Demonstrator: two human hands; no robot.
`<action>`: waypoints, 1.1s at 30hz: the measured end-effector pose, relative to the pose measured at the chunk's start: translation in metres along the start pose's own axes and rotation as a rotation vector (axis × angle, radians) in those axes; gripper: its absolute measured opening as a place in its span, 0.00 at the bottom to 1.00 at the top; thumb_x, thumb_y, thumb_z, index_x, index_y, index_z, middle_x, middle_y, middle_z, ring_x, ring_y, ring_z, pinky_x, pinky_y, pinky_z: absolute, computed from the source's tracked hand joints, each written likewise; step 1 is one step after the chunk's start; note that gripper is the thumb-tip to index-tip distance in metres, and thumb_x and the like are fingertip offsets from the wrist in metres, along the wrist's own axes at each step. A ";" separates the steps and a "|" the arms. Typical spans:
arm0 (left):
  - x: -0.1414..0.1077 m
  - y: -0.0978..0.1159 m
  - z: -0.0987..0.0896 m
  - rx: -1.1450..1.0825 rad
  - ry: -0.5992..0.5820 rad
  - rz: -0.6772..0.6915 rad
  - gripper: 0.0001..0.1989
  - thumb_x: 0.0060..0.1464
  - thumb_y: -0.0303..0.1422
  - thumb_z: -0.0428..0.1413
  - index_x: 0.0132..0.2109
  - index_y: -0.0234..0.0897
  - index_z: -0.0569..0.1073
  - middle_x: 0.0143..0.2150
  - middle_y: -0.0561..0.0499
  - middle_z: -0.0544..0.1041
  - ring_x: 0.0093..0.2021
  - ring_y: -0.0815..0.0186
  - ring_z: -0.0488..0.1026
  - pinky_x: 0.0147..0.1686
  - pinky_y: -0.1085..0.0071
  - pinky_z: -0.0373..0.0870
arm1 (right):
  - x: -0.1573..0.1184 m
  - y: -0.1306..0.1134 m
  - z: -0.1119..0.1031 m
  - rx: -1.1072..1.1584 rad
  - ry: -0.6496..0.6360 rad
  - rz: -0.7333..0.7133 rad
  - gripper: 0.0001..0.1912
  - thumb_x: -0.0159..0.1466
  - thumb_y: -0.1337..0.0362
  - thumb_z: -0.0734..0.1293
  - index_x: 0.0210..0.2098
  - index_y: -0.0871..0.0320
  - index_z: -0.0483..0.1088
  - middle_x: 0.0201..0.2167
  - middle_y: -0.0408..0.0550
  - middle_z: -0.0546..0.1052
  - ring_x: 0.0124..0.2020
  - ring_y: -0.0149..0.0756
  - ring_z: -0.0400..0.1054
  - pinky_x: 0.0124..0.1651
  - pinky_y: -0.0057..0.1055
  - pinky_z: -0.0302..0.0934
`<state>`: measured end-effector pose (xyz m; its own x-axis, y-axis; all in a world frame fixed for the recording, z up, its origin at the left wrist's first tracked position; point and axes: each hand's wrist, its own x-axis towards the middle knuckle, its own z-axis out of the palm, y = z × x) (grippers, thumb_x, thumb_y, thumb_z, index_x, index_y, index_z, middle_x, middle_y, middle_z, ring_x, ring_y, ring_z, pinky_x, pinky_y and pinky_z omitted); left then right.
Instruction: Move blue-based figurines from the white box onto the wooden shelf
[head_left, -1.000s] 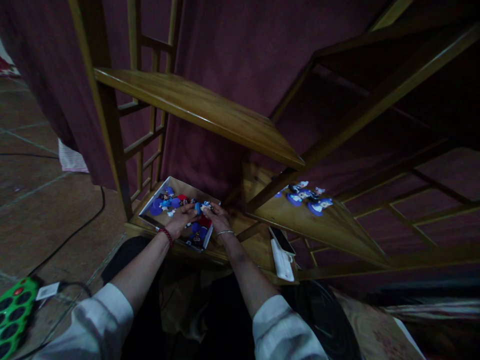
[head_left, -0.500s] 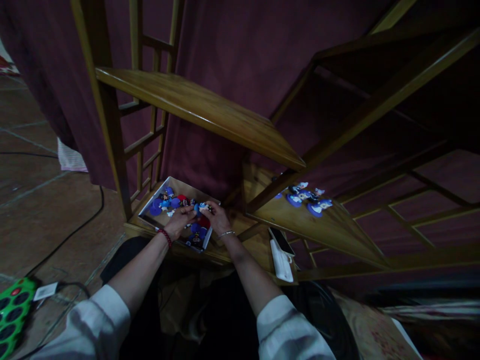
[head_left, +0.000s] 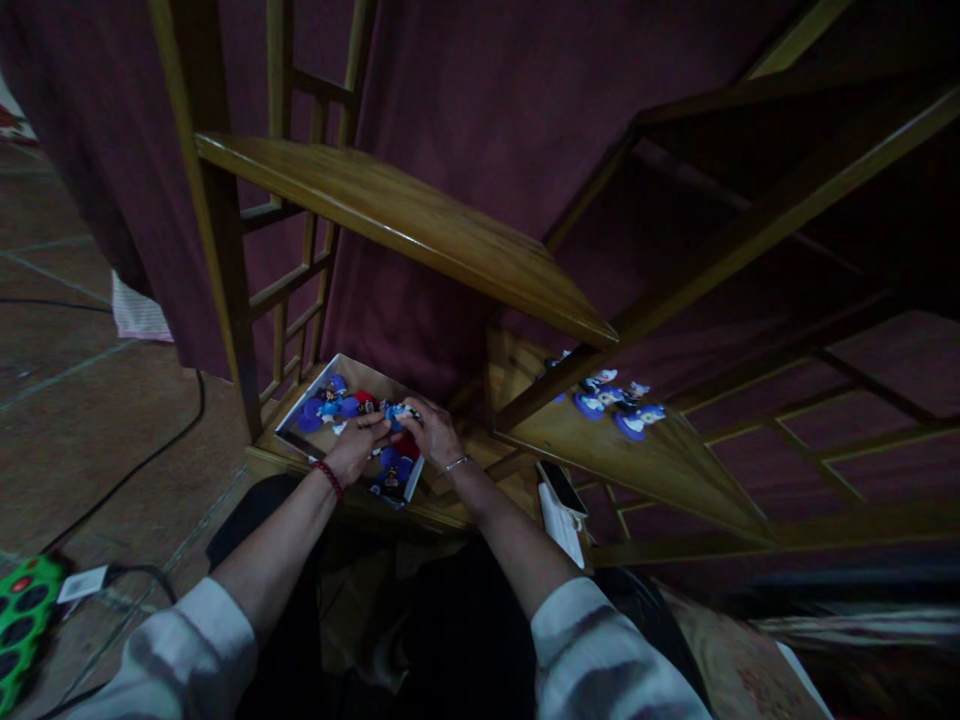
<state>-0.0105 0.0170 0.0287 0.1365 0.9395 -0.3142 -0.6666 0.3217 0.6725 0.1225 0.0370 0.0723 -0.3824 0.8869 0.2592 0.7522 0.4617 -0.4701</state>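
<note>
One in our fingers, at least four shelved

Our left hand (head_left: pixel 358 452) and right hand (head_left: pixel 433 434) grip one small blue-and-white figurine (head_left: pixel 397 415) between their fingers, over the right part of one open box (head_left: pixel 375 381). More figurines (head_left: pixel 330 406) lie inside, too crowded for us to count. Right of it, we see at least four shelf figurines (head_left: pixel 640 422) and one phone (head_left: pixel 561 487).
</note>
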 end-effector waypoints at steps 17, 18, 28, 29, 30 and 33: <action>-0.005 -0.004 0.006 -0.091 0.052 0.046 0.04 0.38 0.22 0.60 0.25 0.30 0.72 0.26 0.51 0.75 0.30 0.68 0.73 0.36 0.71 0.71 | 0.004 -0.002 0.005 -0.101 -0.038 0.046 0.11 0.58 0.65 0.61 0.41 0.57 0.67 0.39 0.49 0.72 0.43 0.34 0.64 0.46 0.29 0.57; -0.005 -0.005 0.006 -0.094 0.053 0.050 0.04 0.38 0.22 0.60 0.25 0.30 0.72 0.26 0.51 0.75 0.29 0.68 0.73 0.35 0.71 0.71 | 0.004 -0.003 0.006 -0.096 -0.031 0.063 0.11 0.58 0.64 0.61 0.41 0.57 0.67 0.39 0.49 0.72 0.43 0.35 0.64 0.46 0.30 0.56; -0.006 -0.005 0.008 -0.060 0.074 0.096 0.04 0.39 0.23 0.59 0.28 0.31 0.73 0.27 0.52 0.74 0.28 0.70 0.72 0.34 0.73 0.69 | 0.004 -0.015 0.012 -0.078 0.042 0.216 0.09 0.57 0.63 0.61 0.37 0.55 0.67 0.35 0.47 0.73 0.37 0.34 0.65 0.41 0.30 0.57; -0.006 -0.006 0.009 -0.058 0.070 0.099 0.04 0.39 0.23 0.59 0.28 0.31 0.73 0.27 0.52 0.75 0.28 0.70 0.71 0.34 0.73 0.69 | 0.005 -0.016 0.013 -0.089 0.045 0.231 0.08 0.57 0.62 0.61 0.37 0.55 0.67 0.34 0.46 0.73 0.36 0.34 0.65 0.40 0.29 0.57; -0.006 -0.006 0.009 -0.058 0.069 0.106 0.04 0.38 0.24 0.59 0.28 0.31 0.73 0.27 0.52 0.75 0.28 0.70 0.71 0.33 0.73 0.69 | 0.005 -0.017 0.014 -0.101 0.049 0.242 0.08 0.57 0.62 0.61 0.37 0.55 0.67 0.34 0.46 0.73 0.36 0.34 0.65 0.40 0.29 0.57; -0.005 -0.006 0.009 -0.049 0.075 0.124 0.05 0.36 0.25 0.61 0.26 0.31 0.72 0.26 0.53 0.74 0.28 0.70 0.71 0.32 0.74 0.69 | 0.005 -0.017 0.018 -0.129 0.070 0.248 0.08 0.58 0.62 0.61 0.36 0.55 0.67 0.34 0.46 0.73 0.35 0.34 0.65 0.38 0.28 0.57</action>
<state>-0.0005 0.0112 0.0323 -0.0030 0.9598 -0.2806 -0.7104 0.1954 0.6761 0.0977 0.0337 0.0663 -0.1438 0.9671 0.2098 0.8818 0.2215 -0.4163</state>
